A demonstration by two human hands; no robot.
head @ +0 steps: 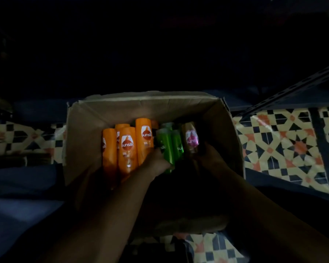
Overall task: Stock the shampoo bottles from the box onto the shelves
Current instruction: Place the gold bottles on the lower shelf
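Reaching into the cardboard box [87,130], the left hand [156,164] grips a green bottle [164,147] and the right hand [209,158] a dark pink-labelled bottle [191,138], likely for shelving, orange bottles [127,147] left of both.

Dim light. Both hands are down in the open box [95,118]. Left hand [157,162] grips a green bottle [166,149], right hand [210,158] grips the brown bottle [191,138] beside it. Orange bottles [128,147] stand packed on the left. Patterned floor tiles [281,147] around.
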